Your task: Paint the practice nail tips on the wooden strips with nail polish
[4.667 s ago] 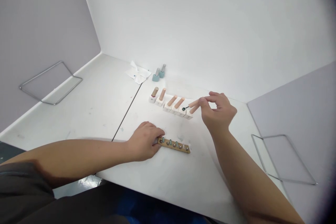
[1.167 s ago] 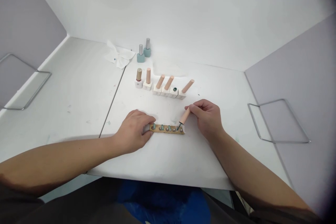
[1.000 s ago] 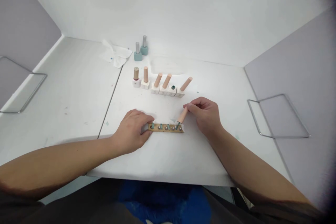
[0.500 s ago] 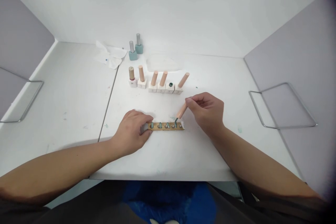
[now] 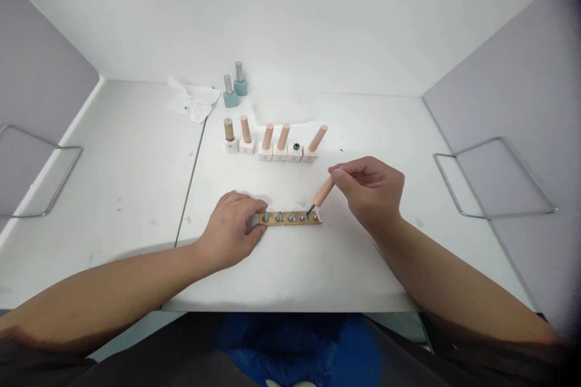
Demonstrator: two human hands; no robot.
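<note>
- Right hand (image 5: 370,190) is pinching a peach cylindrical brush handle (image 5: 323,191) between thumb and fingers, its dark tip (image 5: 311,211) reaching a stud on the strip
- Left hand (image 5: 229,231) is clasping one end of a narrow tan wooden strip (image 5: 290,218) lying on the white tabletop (image 5: 136,193)
- A slipping strip or shaking pinch could be smearing teal paint across neighbouring studs
</note>
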